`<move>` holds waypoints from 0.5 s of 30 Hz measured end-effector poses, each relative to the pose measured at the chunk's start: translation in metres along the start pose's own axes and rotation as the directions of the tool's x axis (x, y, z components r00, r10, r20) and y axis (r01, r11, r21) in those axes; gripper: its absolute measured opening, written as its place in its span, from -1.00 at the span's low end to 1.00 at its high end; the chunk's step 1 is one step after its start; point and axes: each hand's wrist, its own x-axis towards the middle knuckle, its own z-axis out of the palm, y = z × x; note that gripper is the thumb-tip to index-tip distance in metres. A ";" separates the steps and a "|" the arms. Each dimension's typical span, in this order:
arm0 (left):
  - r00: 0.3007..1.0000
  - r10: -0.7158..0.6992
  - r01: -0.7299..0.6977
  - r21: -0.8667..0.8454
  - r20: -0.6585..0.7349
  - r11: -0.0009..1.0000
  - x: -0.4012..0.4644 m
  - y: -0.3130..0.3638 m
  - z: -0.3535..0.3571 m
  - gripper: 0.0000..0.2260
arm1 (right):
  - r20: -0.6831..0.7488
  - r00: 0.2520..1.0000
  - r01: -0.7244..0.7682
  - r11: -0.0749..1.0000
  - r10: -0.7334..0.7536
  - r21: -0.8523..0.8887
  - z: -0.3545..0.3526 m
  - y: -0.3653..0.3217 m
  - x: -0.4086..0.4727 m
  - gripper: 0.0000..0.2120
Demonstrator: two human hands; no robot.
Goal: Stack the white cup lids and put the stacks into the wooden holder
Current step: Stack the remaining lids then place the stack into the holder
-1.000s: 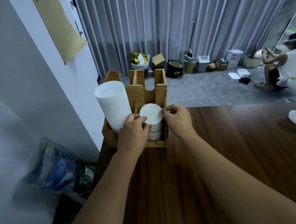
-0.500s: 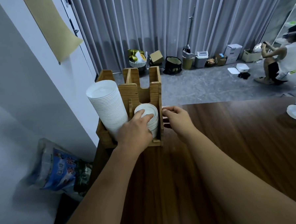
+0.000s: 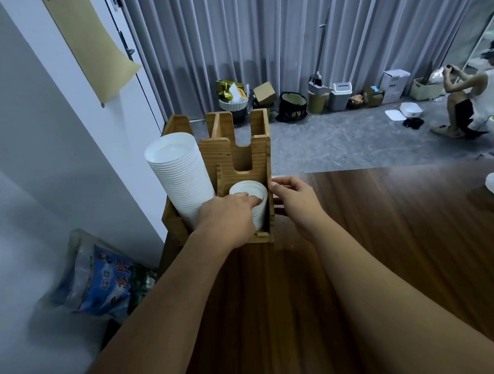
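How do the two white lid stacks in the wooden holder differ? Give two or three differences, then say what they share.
1. The left stack rises above its compartment wall; the right stack sits low in its slot.
2. The left stack leans left; the right stack stands roughly upright.
3. The left hand touches the right stack; no hand visibly holds the left stack.

Both are white lids in the wooden holder.
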 end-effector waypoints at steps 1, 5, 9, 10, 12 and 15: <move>1.000 -0.004 0.004 -0.001 -0.002 1.000 0.002 0.003 -0.001 -0.45 | 0.001 1.000 -0.001 1.000 0.001 -0.001 -0.001 0.000 -0.001 -0.84; 1.000 -0.002 0.004 -0.075 0.016 0.997 0.004 0.002 0.002 -0.39 | 0.015 1.000 -0.012 1.000 0.012 0.005 -0.002 -0.004 -0.004 -0.85; 0.998 0.018 -0.007 -0.186 0.061 0.983 -0.001 -0.007 0.003 -0.29 | 0.022 1.000 -0.019 1.000 0.019 -0.014 -0.005 -0.005 -0.008 -0.87; 0.998 0.018 -0.005 -0.220 0.057 0.975 -0.003 -0.006 0.002 -0.29 | 0.024 1.000 -0.018 1.000 0.019 -0.021 -0.007 -0.005 -0.010 -0.89; 1.000 0.000 0.004 -0.293 0.013 0.956 -0.007 -0.005 0.000 -0.32 | 0.020 1.000 -0.008 1.000 0.008 -0.030 -0.014 -0.006 -0.014 -0.92; 0.986 -0.064 -0.004 -0.405 -0.155 0.914 -0.013 -0.003 -0.005 -0.54 | 0.006 1.000 0.010 0.998 -0.010 -0.063 -0.030 -0.007 -0.019 -0.91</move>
